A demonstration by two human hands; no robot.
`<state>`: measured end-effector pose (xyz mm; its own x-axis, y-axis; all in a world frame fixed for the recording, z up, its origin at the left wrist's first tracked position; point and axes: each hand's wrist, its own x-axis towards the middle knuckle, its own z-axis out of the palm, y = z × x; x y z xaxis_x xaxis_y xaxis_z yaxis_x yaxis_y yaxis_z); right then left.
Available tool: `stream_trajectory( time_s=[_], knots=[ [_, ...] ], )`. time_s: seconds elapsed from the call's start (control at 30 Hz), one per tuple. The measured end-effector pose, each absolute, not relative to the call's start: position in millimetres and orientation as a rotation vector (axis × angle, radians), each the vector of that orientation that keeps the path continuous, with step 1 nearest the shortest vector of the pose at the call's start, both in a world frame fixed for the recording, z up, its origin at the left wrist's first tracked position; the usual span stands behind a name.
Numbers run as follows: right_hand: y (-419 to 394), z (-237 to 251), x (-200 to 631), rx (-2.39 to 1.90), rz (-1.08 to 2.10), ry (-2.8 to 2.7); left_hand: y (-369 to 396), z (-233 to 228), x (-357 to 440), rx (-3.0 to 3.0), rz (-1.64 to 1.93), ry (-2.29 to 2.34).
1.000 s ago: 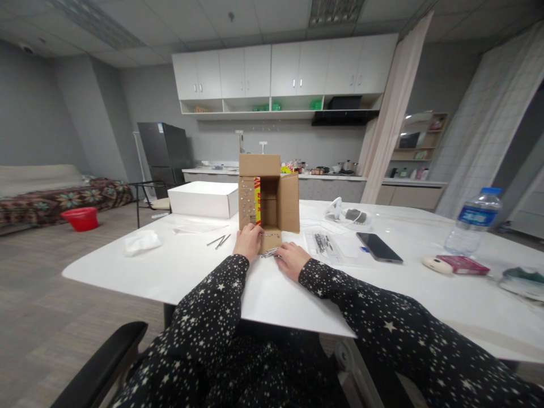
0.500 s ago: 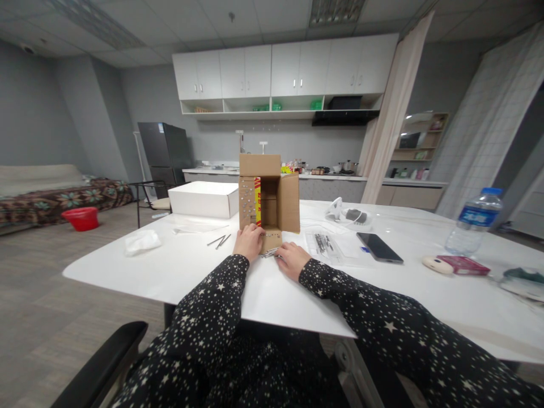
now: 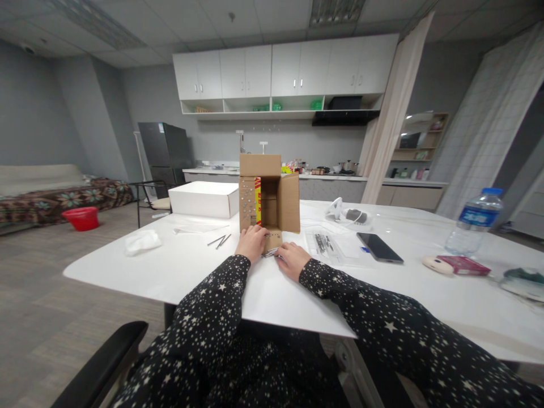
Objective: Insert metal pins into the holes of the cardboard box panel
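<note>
A small open cardboard box (image 3: pixel 272 198) stands on its side on the white table (image 3: pixel 204 272), its flaps studded with metal nails. My left hand (image 3: pixel 251 243) rests against the box's lower flap, fingers curled on its left edge. My right hand (image 3: pixel 291 259) lies on the table just right of the flap, fingers over a small bundle of nails (image 3: pixel 269 253); whether it grips them is hidden. Two loose nails (image 3: pixel 219 241) lie left of the box.
A white flat box (image 3: pixel 204 199) sits behind left, crumpled tissue (image 3: pixel 141 241) at far left. A clear bag with nails (image 3: pixel 325 243), a phone (image 3: pixel 379 247), a water bottle (image 3: pixel 473 222), a red pack (image 3: pixel 463 264) and a white device (image 3: pixel 346 212) lie to the right. A chair armrest (image 3: pixel 100 368) is lower left.
My left hand has shifted slightly right along the box's lower flap. My right hand has barely moved.
</note>
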<state>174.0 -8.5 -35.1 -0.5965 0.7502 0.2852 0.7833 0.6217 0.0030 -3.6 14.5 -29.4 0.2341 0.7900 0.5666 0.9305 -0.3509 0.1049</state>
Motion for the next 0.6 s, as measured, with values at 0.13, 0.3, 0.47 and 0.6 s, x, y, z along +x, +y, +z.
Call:
stream_trajectory(
  time_s=[0.13, 0.3, 0.47, 0.6],
  knots=[
    [-9.0, -34.5, 173.6, -1.264, -0.188, -2.594, 15.6, -30.4, -3.4, -2.252, -0.781, -1.605],
    [-8.4, -35.4, 173.5, -1.248, -0.192, -2.589, 14.6, -28.8, -1.4, -2.216, -0.727, -1.618],
    [-8.4, -35.8, 173.2, -1.249, -0.177, -2.589, 15.1, -28.9, 0.4, -2.188, -0.674, -1.601],
    [-8.5, -35.9, 172.9, -1.241, -0.195, -2.582, 14.9, -28.5, 1.0, -2.162, -0.653, -1.586]
  ],
)
